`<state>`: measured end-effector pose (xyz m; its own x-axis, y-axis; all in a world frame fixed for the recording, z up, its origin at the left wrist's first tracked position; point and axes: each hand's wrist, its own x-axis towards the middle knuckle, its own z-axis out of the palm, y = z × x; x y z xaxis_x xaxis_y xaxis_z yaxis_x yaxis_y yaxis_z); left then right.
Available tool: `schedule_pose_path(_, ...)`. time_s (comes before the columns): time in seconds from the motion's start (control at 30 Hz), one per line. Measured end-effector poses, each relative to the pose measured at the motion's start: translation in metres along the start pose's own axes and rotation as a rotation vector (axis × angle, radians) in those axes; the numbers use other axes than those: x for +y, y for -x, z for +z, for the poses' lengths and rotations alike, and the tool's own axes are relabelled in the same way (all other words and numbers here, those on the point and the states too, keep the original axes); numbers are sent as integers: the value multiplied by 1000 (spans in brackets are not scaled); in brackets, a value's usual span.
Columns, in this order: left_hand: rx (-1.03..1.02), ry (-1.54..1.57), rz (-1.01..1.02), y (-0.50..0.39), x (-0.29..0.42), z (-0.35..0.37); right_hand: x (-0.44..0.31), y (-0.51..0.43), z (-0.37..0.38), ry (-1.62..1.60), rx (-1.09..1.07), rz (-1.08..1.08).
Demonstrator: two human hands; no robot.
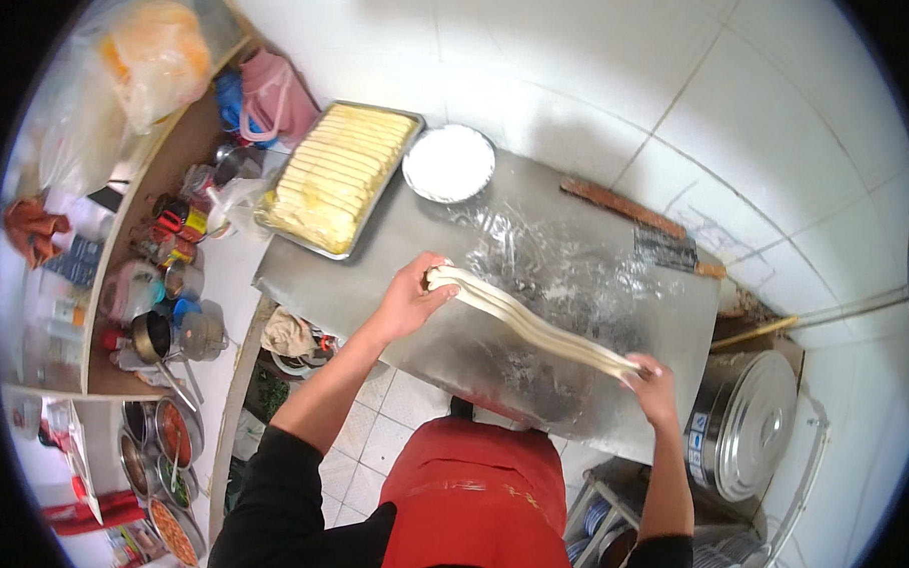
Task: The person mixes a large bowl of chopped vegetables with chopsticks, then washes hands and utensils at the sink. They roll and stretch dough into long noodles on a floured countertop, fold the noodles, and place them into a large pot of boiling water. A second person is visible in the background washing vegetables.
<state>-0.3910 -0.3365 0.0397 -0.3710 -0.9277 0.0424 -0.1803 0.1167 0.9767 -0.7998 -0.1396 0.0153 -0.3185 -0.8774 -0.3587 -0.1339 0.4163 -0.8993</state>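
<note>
A long strip of pale dough (535, 326) is stretched between my two hands above a floured steel worktop (394, 286). My left hand (417, 296) grips its upper left end between thumb and fingers. The lower right end is in my right hand (651, 386), near the worktop's right side. Lengthwise folds or strands show along the dough. Behind my left hand, a metal tray (380, 200) holds rows of pale yellow dough strips, partly under clear plastic. Beside the tray stands a round bowl of white flour (449, 164).
Along the tiled wall lie a brown wooden bar (621, 207) and a wide scraper or cleaver (665, 248) with a wooden handle. A large lidded steel pot (760, 423) stands right of the worktop. At left are a pink jug (275, 99), a small pan (151, 336) and several bowls of food.
</note>
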Motion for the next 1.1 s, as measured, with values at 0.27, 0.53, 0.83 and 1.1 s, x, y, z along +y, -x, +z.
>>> schedule_pose_path(0.27,593,1408,-119,9,135,-24,-63,83,-99,-80,-4,-118)
schedule_pose_path(0.53,1195,865,161,47,-5,-347,32,150,-509,236,793,-108)
schedule_pose_path(0.83,569,370,257,55,199,-131,-202,171,-319,381,303,-303)
schedule_pose_path(1.1,-289,-202,626,24,268,147,-257,118,-90,623,-29,-721)
